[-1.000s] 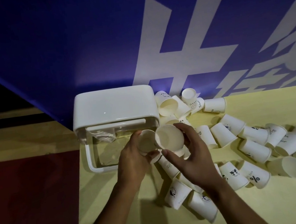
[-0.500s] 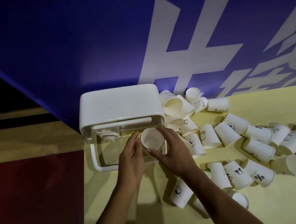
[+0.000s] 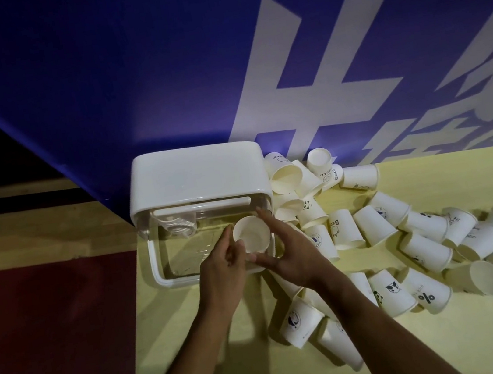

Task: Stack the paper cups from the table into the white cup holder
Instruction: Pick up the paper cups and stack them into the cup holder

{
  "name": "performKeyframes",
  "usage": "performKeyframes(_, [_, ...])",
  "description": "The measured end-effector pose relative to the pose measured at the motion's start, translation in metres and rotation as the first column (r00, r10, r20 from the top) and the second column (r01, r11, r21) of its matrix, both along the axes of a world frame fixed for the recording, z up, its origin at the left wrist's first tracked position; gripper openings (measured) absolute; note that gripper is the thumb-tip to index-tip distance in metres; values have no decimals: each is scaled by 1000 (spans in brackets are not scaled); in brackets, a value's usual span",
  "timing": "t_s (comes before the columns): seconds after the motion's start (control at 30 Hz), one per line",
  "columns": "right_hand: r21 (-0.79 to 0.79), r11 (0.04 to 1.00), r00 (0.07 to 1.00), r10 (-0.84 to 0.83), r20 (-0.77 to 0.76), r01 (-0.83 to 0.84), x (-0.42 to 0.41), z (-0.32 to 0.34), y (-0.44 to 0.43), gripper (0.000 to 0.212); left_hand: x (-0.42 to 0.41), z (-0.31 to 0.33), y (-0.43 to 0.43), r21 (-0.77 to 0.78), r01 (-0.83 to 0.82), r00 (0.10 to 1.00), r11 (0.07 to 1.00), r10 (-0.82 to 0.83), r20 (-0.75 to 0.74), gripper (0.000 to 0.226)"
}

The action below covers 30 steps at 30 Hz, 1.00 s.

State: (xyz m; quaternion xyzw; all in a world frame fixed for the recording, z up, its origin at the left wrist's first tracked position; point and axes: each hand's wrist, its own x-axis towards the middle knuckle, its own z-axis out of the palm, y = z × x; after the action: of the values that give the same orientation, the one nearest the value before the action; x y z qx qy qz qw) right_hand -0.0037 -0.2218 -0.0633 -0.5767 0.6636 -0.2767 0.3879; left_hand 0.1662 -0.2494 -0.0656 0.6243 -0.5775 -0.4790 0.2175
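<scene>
Holder: the white cup holder (image 3: 197,187) stands at the left end of the yellow counter (image 3: 197,338), against the blue backdrop (image 3: 126,76); its clear front faces us, so we can see where a cup goes in.
Left hand: our left hand (image 3: 223,264) pinches the left side of the cup with forefinger and thumb, the other fingers curled; we judge it steadies and aims.
Cup in hand: one paper cup (image 3: 251,234) sits mouth towards us, in front of the holder's clear body at its right side; both hands hold it there, we think to line it up for stacking.
Right hand: our right hand (image 3: 293,253) grips the same cup, forefinger over the far rim and thumb under the near edge.
Supply: the loose cups (image 3: 424,253) lie tipped in a heap just right of the holder, within easy reach.
Writing: one cup (image 3: 343,230) reads "Bed" or similar; another (image 3: 426,296) bears "%"; others show panda faces; the backdrop's large white characters are cut off and we cannot read them.
</scene>
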Motion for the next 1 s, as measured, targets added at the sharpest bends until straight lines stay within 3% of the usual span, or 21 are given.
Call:
performKeyframes(0.07, [-30,996,997,-78,15,79,-4,9,12,73,2,11,9,-18,-66,997,998,65,-47,45])
performKeyframes(0.17, [-75,972,974,-224,-16,222,-24,16,38,49,-1,28,30,-261,-80,995,962,91,28,35])
performKeyframes(0.23, [-68,949,951,-309,-22,307,-48,20,58,38,-21,38,40,-400,16,998,917,7,56,34])
performKeyframes(0.3, [-61,921,922,-387,-22,385,-79,25,80,36,-54,47,45,-435,164,986,885,-158,49,38])
performKeyframes(0.43, [-43,856,852,-516,-90,514,-144,37,120,28,-134,57,47,-425,404,909,810,-406,90,42])
performKeyframes(0.57, [-55,801,795,-598,-102,596,-210,37,155,12,-220,50,49,-370,583,811,723,-539,226,42])
performKeyframes(0.67, [-29,783,778,-621,-97,622,-258,39,177,13,-290,46,58,-281,694,720,663,-632,287,51])
performKeyframes(0.87, [10,735,735,-677,-41,678,-363,33,215,13,-441,21,80,-102,825,535,555,-711,457,74])
performKeyframes(1.0, [7,697,697,-717,-18,717,-424,26,236,14,-512,-6,84,57,830,384,554,-642,663,80])
